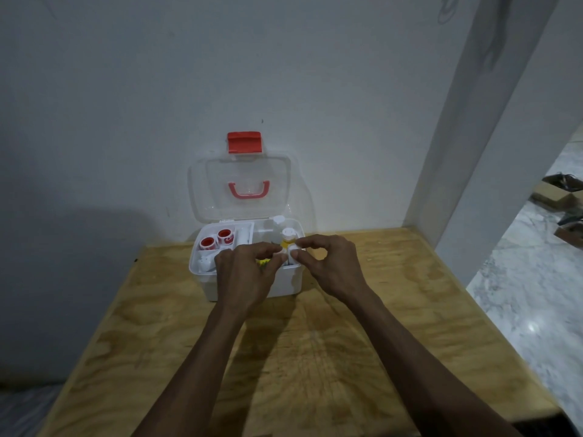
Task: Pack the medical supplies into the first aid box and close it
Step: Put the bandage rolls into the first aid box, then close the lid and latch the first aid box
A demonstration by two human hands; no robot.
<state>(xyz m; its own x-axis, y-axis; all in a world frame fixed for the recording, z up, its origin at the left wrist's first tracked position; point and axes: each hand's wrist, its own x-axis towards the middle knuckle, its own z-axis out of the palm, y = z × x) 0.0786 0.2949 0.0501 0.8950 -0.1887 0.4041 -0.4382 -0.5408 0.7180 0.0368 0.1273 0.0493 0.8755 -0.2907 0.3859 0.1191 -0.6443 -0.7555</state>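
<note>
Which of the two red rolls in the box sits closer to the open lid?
The right-hand red roll; the other red roll lies further left, towards the box's front.

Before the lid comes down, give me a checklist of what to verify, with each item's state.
1. Clear plastic lid with red latch fully open, upright near the wall: ok.
2. Two red-and-white tape rolls seated in the inner white tray: ok.
3. White bottle with yellow label low enough for the lid to clear: cannot tell; it stands upright and its cap looks about level with the rim.
4. Left hand and right hand out of the white first aid box: not ok; both sets of fingers pinch a small white item over the rim.
5. Plywood table free of unpacked supplies: ok where visible.
</note>
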